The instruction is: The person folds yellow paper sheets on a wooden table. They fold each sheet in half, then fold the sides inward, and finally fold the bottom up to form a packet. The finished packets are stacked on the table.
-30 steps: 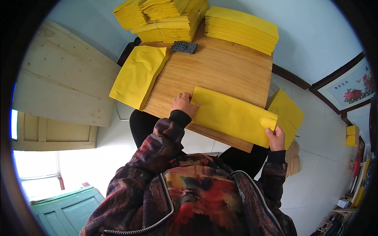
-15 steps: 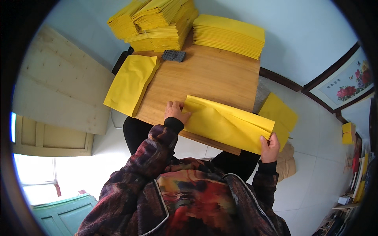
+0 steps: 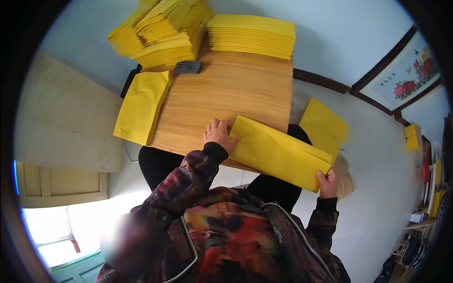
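Observation:
A long piece of folded yellow paper lies slanting over the near right part of the wooden table, its right end jutting past the edge. My right hand pinches the near right corner, thumb on top and fingers underneath. At the other end, my left hand rests with its fingers laid on the tabletop. Its thumb reaches the left edge of the paper. Another stack of yellow paper lies at the table's left side.
At the back stand a tall pile of yellow paper bundles and a neat yellow stack. A dark grey textured block sits before them. Beyond the right edge, more yellow paper is low down, beside a brown bag.
The view has shifted, so the table appears further left. The folded paper has slid toward the right and nearer me, with my right hand still on its corner and my left hand at its left end.

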### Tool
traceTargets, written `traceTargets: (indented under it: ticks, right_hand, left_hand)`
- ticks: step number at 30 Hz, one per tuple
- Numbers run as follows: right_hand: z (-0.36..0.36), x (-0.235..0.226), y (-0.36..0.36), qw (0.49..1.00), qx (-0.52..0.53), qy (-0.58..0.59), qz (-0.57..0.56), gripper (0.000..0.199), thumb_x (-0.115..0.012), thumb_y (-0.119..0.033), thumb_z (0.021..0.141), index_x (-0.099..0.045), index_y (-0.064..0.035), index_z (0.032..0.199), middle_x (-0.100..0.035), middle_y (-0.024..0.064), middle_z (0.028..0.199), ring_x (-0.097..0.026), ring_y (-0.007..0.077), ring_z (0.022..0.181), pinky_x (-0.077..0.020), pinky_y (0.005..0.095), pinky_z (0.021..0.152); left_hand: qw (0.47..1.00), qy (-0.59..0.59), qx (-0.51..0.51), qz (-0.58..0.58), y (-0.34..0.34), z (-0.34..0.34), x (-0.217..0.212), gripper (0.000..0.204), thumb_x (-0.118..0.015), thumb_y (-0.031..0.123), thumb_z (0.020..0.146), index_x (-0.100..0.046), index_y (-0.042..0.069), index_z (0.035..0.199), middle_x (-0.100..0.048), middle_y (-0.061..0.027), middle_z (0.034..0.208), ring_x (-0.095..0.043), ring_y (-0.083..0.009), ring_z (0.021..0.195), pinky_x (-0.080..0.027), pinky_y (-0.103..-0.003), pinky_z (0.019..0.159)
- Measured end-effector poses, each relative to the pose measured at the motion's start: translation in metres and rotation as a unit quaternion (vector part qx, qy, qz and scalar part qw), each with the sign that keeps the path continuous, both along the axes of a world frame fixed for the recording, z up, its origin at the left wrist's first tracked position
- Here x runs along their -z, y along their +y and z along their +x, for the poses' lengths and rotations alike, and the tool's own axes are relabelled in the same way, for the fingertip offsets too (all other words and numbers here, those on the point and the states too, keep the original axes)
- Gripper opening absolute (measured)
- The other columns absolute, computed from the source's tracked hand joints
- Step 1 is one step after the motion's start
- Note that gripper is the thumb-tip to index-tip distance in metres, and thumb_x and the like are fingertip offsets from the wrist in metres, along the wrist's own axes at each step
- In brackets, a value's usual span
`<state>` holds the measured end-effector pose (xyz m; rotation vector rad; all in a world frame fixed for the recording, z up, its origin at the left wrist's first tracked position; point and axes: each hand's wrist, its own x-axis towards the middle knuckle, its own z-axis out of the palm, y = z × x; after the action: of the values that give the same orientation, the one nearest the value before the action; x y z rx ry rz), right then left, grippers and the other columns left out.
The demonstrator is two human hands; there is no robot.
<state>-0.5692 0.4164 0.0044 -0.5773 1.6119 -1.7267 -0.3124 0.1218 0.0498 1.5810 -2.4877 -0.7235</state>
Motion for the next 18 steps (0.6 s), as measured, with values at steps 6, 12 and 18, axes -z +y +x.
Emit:
traceTargets:
  ticks: [6, 12, 18]
  right_hand:
    - [-0.006, -0.005, 0.042, 0.996, 0.072, -0.014, 0.047, 0.032, -0.058, -0.005, 0.089, -0.057, -0.0001, 0.12, -0.063, 0.0055, 0.114, -0.059, 0.0135, 0.102, -0.0445, 0.0306, 0.094]
    - [-0.001, -0.048, 0.046, 0.993, 0.066, 0.098, 0.016, 0.03, -0.057, -0.005, 0.09, -0.056, 0.0008, 0.12, -0.063, 0.0051, 0.113, -0.058, 0.0131, 0.101, -0.0439, 0.0301, 0.094]
    - [-0.008, -0.089, 0.032, 0.987, 0.053, 0.153, 0.01, 0.031, -0.058, -0.007, 0.09, -0.054, 0.0017, 0.12, -0.063, 0.0051, 0.11, -0.058, 0.0125, 0.102, -0.0426, 0.0293, 0.094]
  left_hand:
    - [0.996, 0.039, 0.081, -0.025, 0.022, -0.036, 0.001, 0.051, -0.076, 0.033, 0.069, -0.057, 0.014, 0.113, -0.05, -0.0089, 0.116, -0.046, -0.0313, 0.114, -0.038, -0.048, 0.093]
    - [0.995, 0.044, 0.086, -0.013, 0.023, -0.037, 0.002, 0.063, -0.076, 0.034, 0.069, -0.052, 0.014, 0.124, -0.049, -0.0103, 0.122, -0.044, -0.0328, 0.117, -0.037, -0.048, 0.098]
    - [0.98, 0.109, 0.163, -0.044, 0.003, -0.033, 0.007, 0.092, -0.078, 0.033, 0.068, -0.032, 0.01, 0.144, -0.046, -0.0148, 0.135, -0.039, -0.035, 0.126, -0.035, -0.048, 0.102]
